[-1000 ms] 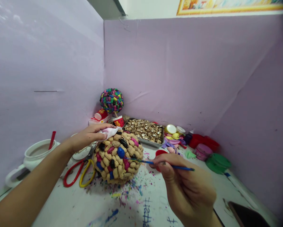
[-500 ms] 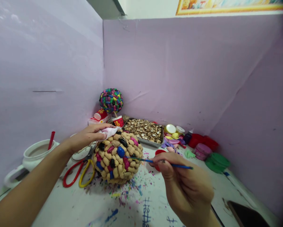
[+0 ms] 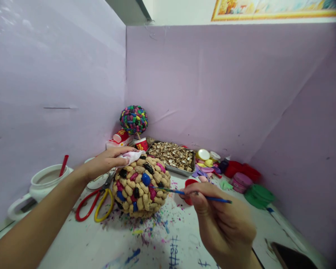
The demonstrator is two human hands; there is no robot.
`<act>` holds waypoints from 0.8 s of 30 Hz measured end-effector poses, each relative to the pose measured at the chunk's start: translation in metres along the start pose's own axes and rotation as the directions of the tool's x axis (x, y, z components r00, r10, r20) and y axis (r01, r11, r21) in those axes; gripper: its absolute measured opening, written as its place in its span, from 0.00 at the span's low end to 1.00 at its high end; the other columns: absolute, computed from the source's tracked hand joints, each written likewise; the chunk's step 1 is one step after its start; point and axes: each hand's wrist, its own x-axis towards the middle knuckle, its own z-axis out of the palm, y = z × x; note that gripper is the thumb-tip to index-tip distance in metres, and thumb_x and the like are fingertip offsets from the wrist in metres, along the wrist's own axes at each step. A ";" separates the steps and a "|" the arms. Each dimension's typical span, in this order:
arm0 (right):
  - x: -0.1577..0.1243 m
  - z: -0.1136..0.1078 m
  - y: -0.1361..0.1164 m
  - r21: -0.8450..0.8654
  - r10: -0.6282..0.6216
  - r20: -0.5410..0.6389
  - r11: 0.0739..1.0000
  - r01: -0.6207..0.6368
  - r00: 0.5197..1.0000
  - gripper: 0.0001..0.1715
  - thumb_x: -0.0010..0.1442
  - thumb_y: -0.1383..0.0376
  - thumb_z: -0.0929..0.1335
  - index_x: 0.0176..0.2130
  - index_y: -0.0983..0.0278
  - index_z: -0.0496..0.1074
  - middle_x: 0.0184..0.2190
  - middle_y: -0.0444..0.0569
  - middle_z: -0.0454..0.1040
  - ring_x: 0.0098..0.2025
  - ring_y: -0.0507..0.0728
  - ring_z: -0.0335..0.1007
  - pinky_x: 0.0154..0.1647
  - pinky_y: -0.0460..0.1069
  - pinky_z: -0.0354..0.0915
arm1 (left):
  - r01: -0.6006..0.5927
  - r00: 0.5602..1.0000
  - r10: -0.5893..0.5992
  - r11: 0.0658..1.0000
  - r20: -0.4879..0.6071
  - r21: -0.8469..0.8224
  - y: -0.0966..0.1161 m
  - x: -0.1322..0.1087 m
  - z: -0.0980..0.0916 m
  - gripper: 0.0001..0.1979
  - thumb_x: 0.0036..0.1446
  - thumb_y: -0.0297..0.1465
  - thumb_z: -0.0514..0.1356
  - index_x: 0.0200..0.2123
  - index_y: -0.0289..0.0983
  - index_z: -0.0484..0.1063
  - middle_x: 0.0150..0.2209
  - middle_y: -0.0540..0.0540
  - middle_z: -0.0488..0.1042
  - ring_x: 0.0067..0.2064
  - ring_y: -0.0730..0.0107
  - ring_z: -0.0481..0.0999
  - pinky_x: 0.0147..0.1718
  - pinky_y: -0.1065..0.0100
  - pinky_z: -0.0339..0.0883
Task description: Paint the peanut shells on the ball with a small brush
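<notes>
A ball covered in peanuts (image 3: 141,186) stands on the table, most of its shells plain and some painted black, blue or magenta. My left hand (image 3: 107,161) rests at its upper left, closed on a crumpled white tissue (image 3: 132,157) pressed against the ball. In my right hand (image 3: 222,215) a thin blue paintbrush (image 3: 173,191) is pinched between thumb and fingers. Its tip lies at the front of the ball, close below a glossy blue peanut (image 3: 145,179). A red cup (image 3: 189,183) is partly hidden behind my right hand.
Scissors (image 3: 96,203) with red and yellow handles lie left of the ball, by a white mug (image 3: 43,181). Behind are a tray of shells (image 3: 172,156) and a fully painted ball (image 3: 133,119). Balloons (image 3: 205,169) and a green container (image 3: 259,196) sit right; a phone (image 3: 291,257) lies front right.
The view has shifted slightly, so everything sits a little further right. The brush tip has moved slightly away from the blue peanut. Both hands keep their grip.
</notes>
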 end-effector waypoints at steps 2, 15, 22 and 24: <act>-0.001 -0.001 0.000 0.001 0.003 -0.012 1.000 -0.003 1.000 0.08 0.60 0.73 0.64 0.36 0.62 0.71 0.25 0.42 0.76 0.25 0.49 0.73 0.25 0.42 0.68 | 0.006 1.000 -0.006 1.000 -0.001 -0.005 0.000 0.000 0.000 0.29 0.50 0.41 0.56 0.55 0.37 0.71 0.56 0.45 0.73 0.58 0.48 0.67 0.56 0.57 0.61; -0.001 0.001 0.000 -0.011 -0.012 0.025 1.000 0.012 1.000 0.09 0.59 0.74 0.64 0.36 0.62 0.71 0.26 0.42 0.77 0.25 0.49 0.74 0.25 0.43 0.70 | 0.002 1.000 -0.002 1.000 -0.007 0.015 -0.001 0.000 -0.001 0.29 0.50 0.42 0.56 0.55 0.38 0.71 0.57 0.45 0.73 0.59 0.46 0.66 0.57 0.57 0.61; -0.003 -0.003 -0.002 -0.012 0.007 0.028 1.000 -0.006 1.000 0.10 0.59 0.74 0.64 0.38 0.62 0.71 0.27 0.44 0.78 0.27 0.51 0.76 0.26 0.44 0.71 | -0.016 1.000 0.017 0.998 -0.021 0.056 -0.006 0.000 0.001 0.29 0.52 0.42 0.54 0.56 0.38 0.70 0.57 0.46 0.73 0.58 0.48 0.68 0.55 0.57 0.62; -0.003 -0.001 -0.002 -0.017 -0.023 0.045 1.000 0.024 0.999 0.09 0.59 0.74 0.64 0.38 0.62 0.70 0.27 0.44 0.78 0.26 0.51 0.75 0.26 0.44 0.71 | -0.013 1.000 0.015 0.998 -0.024 0.065 -0.007 0.001 0.001 0.29 0.52 0.42 0.54 0.56 0.39 0.70 0.57 0.46 0.72 0.58 0.48 0.67 0.55 0.56 0.62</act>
